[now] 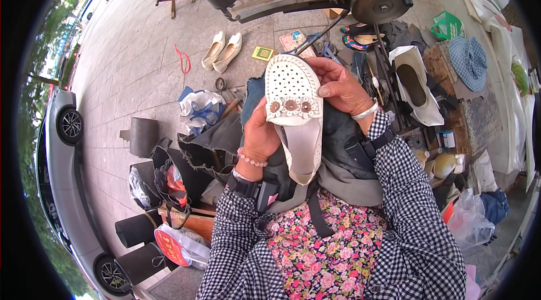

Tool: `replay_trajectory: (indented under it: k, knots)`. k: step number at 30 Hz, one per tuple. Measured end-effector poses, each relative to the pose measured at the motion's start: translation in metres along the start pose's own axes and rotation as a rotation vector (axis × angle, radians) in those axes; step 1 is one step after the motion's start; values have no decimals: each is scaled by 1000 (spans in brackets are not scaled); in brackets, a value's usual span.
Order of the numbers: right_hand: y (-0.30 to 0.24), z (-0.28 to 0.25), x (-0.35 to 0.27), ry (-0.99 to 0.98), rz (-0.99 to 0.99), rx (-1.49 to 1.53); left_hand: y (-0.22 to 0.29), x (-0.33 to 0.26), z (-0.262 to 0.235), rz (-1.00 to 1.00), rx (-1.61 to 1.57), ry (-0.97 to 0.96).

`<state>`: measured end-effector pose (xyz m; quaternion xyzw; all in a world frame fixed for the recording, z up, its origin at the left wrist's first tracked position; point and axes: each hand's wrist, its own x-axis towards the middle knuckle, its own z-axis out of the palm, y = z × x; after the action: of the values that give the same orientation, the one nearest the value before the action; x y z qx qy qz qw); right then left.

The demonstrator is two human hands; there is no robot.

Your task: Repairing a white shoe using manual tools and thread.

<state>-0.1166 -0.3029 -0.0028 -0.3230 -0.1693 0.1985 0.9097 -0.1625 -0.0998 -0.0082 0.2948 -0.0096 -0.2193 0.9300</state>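
Note:
Between my two hands I hold a white slip-on shoe (294, 83) above my lap, its toe pointing away from me. Small holes dot the toe, and a row of flower trims crosses the front edge of the opening. My left hand (261, 138) grips the shoe's left side below the trims. On the other side, my right hand (345, 87) has its thumb on the upper and its fingers partly hidden behind the toe. A dark cloth (344, 153) covers my knees beneath the shoe.
Ahead stands a hand-cranked sewing machine (293, 10) with a wheel. A pair of cream shoes (222, 52) rests on the paving. Black bags (169, 173) and material rolls lie left; a wooden board with a blue hat (468, 63) is right. A silver car (84, 187) is parked far left.

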Motion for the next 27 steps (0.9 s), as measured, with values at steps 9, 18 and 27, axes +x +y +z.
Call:
replay_trajectory:
  k: [9, 18, 27]
  knots:
    - [-1, 3, 0, 32, 5, -88, 1, 0, 1, 13, 11, -9]
    - [-1, 0, 1, 6, 0, -22, 1, 0, 7, 26, 80, -26]
    - [-1, 3, 1, 24, -5, -55, 1, 1, 6, 29, 78, -34]
